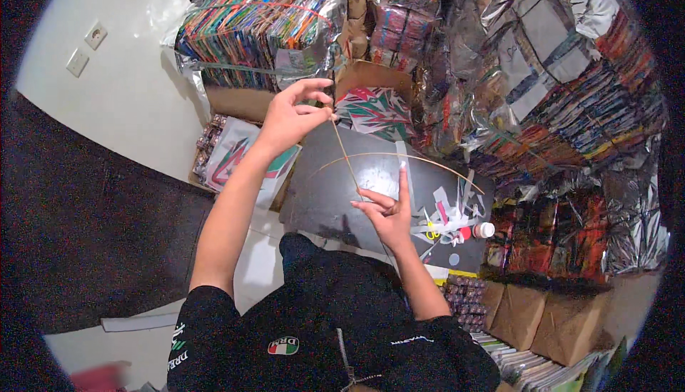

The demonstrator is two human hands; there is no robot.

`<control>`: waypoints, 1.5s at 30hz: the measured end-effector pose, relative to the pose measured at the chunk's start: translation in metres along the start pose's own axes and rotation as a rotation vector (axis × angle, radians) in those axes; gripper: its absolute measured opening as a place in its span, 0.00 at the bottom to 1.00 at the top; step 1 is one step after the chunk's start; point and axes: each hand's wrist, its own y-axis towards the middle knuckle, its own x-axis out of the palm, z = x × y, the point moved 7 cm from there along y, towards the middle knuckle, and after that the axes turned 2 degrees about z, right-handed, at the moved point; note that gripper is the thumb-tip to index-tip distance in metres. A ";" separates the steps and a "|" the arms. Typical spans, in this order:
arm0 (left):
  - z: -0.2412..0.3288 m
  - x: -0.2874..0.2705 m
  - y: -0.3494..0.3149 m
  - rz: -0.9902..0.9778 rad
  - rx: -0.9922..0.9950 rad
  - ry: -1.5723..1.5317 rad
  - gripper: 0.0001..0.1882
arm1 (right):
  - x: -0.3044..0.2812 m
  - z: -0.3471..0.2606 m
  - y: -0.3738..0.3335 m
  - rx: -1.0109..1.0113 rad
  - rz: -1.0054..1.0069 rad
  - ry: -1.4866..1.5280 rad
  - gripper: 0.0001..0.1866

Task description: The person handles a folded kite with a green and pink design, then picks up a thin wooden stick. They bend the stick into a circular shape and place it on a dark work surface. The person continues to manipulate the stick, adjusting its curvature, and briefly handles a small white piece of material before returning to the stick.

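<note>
A thin straight bamboo-like stick (352,174) slants across the middle, crossed by a bowed strip (435,164) in a kite-frame shape. My left hand (294,117) pinches the stick's upper end between thumb and finger, with the other fingers loosely curled. Lower down the stick, my right hand (389,219) grips it between thumb and a finger while one finger points upward. The bow's two ends hang free on either side. Both pieces are held above a dark table (314,210); I cannot tell how they are joined at the crossing.
Paper scraps (451,229), yellow-handled scissors (432,232) and a white-capped jar (484,230) lie at the table's right. Patterned sheets (374,111) sit in a carton behind it. Wrapped stacks (260,31) crowd the back and right; a white wall (118,99) stands left.
</note>
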 end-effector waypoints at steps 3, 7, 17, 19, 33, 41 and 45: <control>0.037 0.005 -0.003 0.249 0.294 0.345 0.27 | -0.012 -0.022 0.018 0.011 0.076 0.040 0.57; 0.056 0.023 -0.064 0.668 0.583 0.467 0.24 | -0.030 -0.055 0.040 -0.138 0.174 0.041 0.55; 0.007 0.152 -0.168 0.319 0.321 0.512 0.29 | -0.027 -0.065 0.063 -0.181 0.427 0.216 0.42; -0.032 0.156 -0.168 0.266 0.065 0.272 0.32 | -0.024 -0.061 0.059 -0.173 0.445 0.264 0.40; -0.067 0.139 -0.162 0.206 -0.197 0.034 0.15 | -0.063 -0.117 0.025 -0.455 0.391 -0.556 0.28; -0.075 0.103 -0.186 0.244 -0.145 0.100 0.15 | -0.083 -0.233 0.067 -0.913 0.158 -1.250 0.31; -0.077 0.092 -0.196 0.240 -0.179 0.072 0.15 | -0.077 -0.234 0.083 -0.859 0.103 -1.351 0.31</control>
